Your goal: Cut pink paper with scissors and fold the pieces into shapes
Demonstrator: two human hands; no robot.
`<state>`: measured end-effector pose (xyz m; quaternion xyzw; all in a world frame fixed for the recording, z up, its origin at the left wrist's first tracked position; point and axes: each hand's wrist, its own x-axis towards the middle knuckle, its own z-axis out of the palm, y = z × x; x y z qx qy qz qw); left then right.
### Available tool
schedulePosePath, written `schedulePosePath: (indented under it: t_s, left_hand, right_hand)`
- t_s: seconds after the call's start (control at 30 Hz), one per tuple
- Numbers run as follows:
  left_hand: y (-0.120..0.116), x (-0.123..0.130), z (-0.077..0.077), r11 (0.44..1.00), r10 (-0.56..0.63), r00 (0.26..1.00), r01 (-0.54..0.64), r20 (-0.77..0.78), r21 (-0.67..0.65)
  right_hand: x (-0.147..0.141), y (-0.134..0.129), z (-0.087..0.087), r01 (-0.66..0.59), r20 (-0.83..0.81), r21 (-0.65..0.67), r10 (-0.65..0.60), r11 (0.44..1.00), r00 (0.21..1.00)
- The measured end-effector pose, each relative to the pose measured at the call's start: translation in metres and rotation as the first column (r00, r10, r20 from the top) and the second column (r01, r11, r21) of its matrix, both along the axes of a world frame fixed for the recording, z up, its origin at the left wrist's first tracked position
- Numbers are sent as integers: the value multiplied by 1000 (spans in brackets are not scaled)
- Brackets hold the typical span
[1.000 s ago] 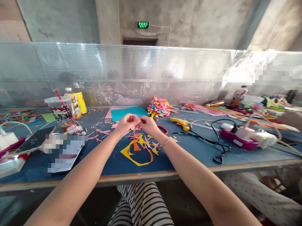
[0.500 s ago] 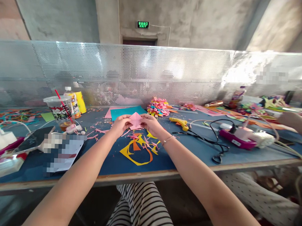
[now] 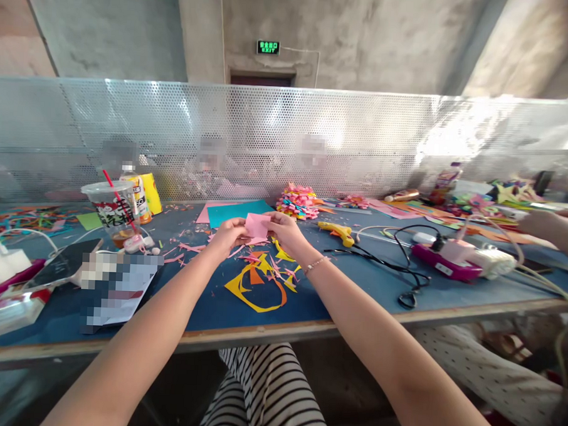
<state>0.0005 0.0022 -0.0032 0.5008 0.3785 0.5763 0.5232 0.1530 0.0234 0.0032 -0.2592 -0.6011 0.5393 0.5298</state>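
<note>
A small square of pink paper [image 3: 257, 226] is held up between both hands over the blue table. My left hand [image 3: 231, 236] pinches its left edge, and my right hand [image 3: 285, 234], with a bracelet at the wrist, grips its right edge. Just below lie yellow and pink paper scraps [image 3: 263, 262] and a yellow cut-out ring [image 3: 246, 297]. Behind the hands are a teal sheet [image 3: 239, 212] and a ball of pink, yellow and blue folded paper [image 3: 297, 201].
A yellow glue gun [image 3: 337, 232] and black cable lie right of my hands, near a purple power strip [image 3: 446, 264]. To the left stand a plastic cup [image 3: 115, 209] and bottle, with phones nearby. Another person's hand [image 3: 542, 224] is at far right.
The pink paper has turned from a pointed diamond outline to a squarer one between my fingers. Both hands stay in nearly the same place. The other person's hand at far right has shifted slightly.
</note>
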Motion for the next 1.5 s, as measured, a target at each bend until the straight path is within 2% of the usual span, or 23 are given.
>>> schedulePosePath:
  t_s: [0.1,0.23,0.4,0.53,0.73,0.87,1.0,1.13,1.3,1.5]
  left_hand:
    - [-2,1,3,1000,27,999,-27,21,-3]
    - [-5,2,7,990,136,987,-138,87,23]
    - [-5,4,7,997,78,993,-80,88,14]
    - [-4,3,6,993,110,991,-113,69,37]
    - [-6,-2,8,999,-4,993,-3,121,49]
    - [-5,-3,8,998,-30,988,22,152,52]
    - [-5,-2,7,995,4,996,-13,83,104]
    - [-6,1,5,985,69,997,-66,-15,160]
    - [-5,1,5,986,96,995,-93,-9,140]
    - [-6,1,7,990,79,997,-77,-10,121]
  right_hand:
    - [-1,-3,1,-35,-16,-8,34,999,999]
    - [-3,-4,0,-70,-6,29,71,997,997]
    - [-3,-2,-3,-50,40,50,49,997,998]
    - [-3,1,-6,-38,57,63,35,997,998]
    - [-1,-2,-1,-64,-35,-23,63,998,997]
    - [0,-5,3,-77,-54,-54,74,996,996]
    - [-1,-6,2,-84,-10,-22,84,996,996]
    - [-3,-4,-1,-8,74,74,2,997,997]
    - [-2,1,-3,46,100,124,-59,991,993]
    - [-2,0,-3,43,126,139,-60,989,990]
